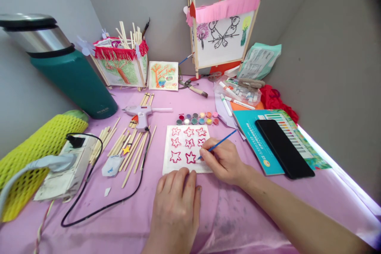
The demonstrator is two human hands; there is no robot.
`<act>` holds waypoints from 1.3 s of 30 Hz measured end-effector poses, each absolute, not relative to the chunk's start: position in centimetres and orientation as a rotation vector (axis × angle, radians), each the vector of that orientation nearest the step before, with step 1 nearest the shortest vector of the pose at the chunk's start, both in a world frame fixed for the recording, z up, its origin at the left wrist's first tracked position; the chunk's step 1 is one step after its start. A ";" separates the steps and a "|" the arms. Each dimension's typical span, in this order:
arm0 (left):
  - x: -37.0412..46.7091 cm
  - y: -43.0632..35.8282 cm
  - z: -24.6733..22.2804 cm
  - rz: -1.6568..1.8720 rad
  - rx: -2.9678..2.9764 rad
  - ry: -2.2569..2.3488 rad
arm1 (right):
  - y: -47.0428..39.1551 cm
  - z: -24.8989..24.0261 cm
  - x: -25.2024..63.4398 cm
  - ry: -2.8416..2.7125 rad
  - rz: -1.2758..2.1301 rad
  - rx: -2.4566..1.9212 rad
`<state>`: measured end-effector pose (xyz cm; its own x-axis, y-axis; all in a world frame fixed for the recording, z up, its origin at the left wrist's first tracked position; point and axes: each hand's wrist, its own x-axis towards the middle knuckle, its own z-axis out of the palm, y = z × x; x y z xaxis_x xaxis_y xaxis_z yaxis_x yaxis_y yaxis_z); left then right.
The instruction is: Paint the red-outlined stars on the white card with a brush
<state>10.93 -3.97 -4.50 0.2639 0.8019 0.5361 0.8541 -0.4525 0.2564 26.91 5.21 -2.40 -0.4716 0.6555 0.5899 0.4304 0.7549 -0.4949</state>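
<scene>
A white square sheet [182, 168] lies on the pink cloth, with rows of red star outlines on it. My right hand [222, 160] grips a thin blue paintbrush [222, 140], its tip low over the sheet beside a bottom-row star [191, 157]. Part of the sheet's right side is hidden under that hand. My left hand [177, 194] rests flat, fingers stretched out, at the sheet's lower edge. Just behind the sheet stand small round paint pots [194, 121] in several colours.
To the left are a glue gun [142, 116], wooden sticks [131, 147], a power strip [67, 166] and a teal bottle [74, 75]. A black phone [284, 149] lies on a blue pad [253, 139] at right. A stick-framed picture [226, 43] stands behind.
</scene>
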 end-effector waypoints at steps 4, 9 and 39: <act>10.9 -3.8 -4.5 -0.958 -2.429 -1.593 | 5.2 -2.5 26.8 -2.131 0.350 -0.794; 10.9 -3.8 -4.5 -0.959 -2.433 -1.591 | 5.1 -2.7 26.7 -2.141 0.358 -0.817; 10.9 -3.8 -4.7 -0.958 -2.434 -1.579 | 5.1 -3.1 26.0 -2.110 0.456 -0.729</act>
